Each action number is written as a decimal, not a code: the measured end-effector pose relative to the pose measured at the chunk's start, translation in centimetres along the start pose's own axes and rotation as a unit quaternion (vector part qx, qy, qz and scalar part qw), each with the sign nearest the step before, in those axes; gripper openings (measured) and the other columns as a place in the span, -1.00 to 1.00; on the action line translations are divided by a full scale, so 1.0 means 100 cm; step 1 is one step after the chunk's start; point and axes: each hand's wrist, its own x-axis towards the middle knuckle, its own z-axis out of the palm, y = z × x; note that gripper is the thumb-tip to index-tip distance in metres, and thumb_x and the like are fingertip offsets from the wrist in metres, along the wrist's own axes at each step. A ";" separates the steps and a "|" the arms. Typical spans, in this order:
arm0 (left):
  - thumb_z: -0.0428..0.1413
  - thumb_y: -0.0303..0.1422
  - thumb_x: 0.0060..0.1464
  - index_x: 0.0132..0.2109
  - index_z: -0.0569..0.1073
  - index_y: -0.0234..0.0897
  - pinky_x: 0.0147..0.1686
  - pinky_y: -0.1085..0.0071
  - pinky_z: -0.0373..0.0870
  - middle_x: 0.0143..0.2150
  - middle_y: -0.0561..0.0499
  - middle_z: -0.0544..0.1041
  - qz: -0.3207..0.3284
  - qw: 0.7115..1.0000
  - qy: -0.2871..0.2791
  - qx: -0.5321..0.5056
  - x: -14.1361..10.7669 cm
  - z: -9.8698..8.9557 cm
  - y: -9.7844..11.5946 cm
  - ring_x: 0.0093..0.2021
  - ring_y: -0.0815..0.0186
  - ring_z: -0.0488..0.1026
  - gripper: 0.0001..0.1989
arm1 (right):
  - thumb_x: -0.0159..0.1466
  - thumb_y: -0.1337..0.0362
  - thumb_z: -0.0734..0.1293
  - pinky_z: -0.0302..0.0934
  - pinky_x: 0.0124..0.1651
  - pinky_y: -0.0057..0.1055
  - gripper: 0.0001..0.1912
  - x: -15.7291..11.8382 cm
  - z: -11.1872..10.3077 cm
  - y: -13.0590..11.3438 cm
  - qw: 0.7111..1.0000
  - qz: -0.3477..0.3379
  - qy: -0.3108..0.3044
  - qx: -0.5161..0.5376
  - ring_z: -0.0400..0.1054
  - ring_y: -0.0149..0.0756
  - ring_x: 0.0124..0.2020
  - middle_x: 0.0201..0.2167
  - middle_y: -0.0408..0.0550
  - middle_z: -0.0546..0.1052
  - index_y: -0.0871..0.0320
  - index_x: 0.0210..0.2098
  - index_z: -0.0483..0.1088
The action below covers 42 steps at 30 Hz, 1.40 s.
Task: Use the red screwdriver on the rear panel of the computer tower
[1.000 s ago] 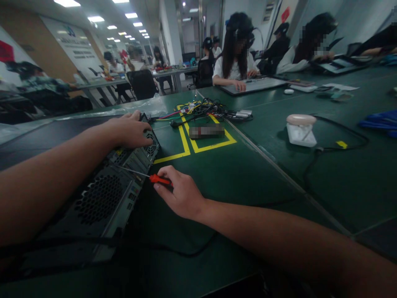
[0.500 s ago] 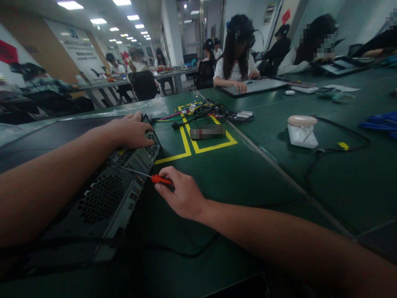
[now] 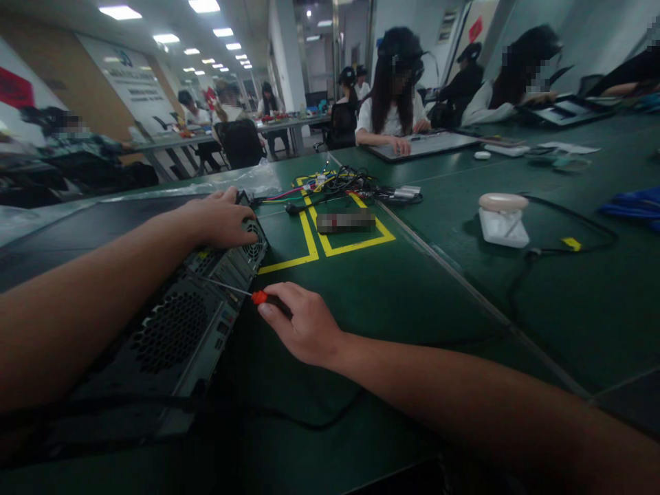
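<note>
A dark computer case (image 3: pixel 170 333) lies at the left, its rear panel with vents and ports facing me. My left hand (image 3: pixel 221 218) rests over the case's far rear corner, fingers spread beside a small round fan grille (image 3: pixel 252 240). In my right hand (image 3: pixel 304 322) is a screwdriver (image 3: pixel 259 297) with a red and black handle, the fingers closed round it. Its thin shaft points left, and the tip meets the rear panel near the slot covers; the exact contact spot is too small to tell.
Bundled cables (image 3: pixel 355 180) and a small blurred box (image 3: pixel 345 221) lie by yellow tape marks on the green table (image 3: pixel 412 295). A white case (image 3: pixel 502 220) sits to the right with a black cable. Across the table, people work at flat panels.
The screwdriver handle has turned in my right hand, showing less red and more black. My right hand has shifted very slightly. My left hand stays on the case.
</note>
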 end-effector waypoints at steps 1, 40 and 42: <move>0.06 0.20 -0.12 0.24 0.47 0.01 0.20 -0.12 0.28 0.44 -0.10 0.24 -0.013 1.000 -0.014 0.015 -0.002 -0.003 0.004 0.37 -0.31 0.20 -0.20 | 0.46 0.20 0.25 0.28 -0.15 -0.33 -0.81 0.000 0.000 0.000 1.000 0.000 0.001 0.000 0.44 -0.26 -0.21 -0.20 -0.06 0.53 0.13 -0.02 0.40; -0.01 0.15 0.01 0.31 0.39 -0.10 0.25 -0.14 0.25 0.51 -0.25 0.06 -0.007 0.998 -0.050 0.037 -0.015 -0.018 0.017 0.40 -0.37 0.12 -0.22 | 0.38 0.25 0.34 0.33 -0.10 -0.28 -0.82 0.001 -0.001 0.000 1.000 0.019 -0.002 0.019 0.46 -0.23 -0.18 -0.16 -0.09 0.54 0.05 -0.03 0.31; 0.01 0.15 -0.01 0.31 0.40 -0.10 0.25 -0.15 0.24 0.51 -0.23 0.06 -0.010 0.998 -0.050 0.031 -0.015 -0.018 0.017 0.41 -0.37 0.11 -0.21 | 0.38 0.23 0.33 0.34 -0.09 -0.28 -0.81 0.001 -0.001 0.000 1.000 0.019 -0.004 0.019 0.47 -0.22 -0.17 -0.16 -0.09 0.54 0.05 -0.03 0.31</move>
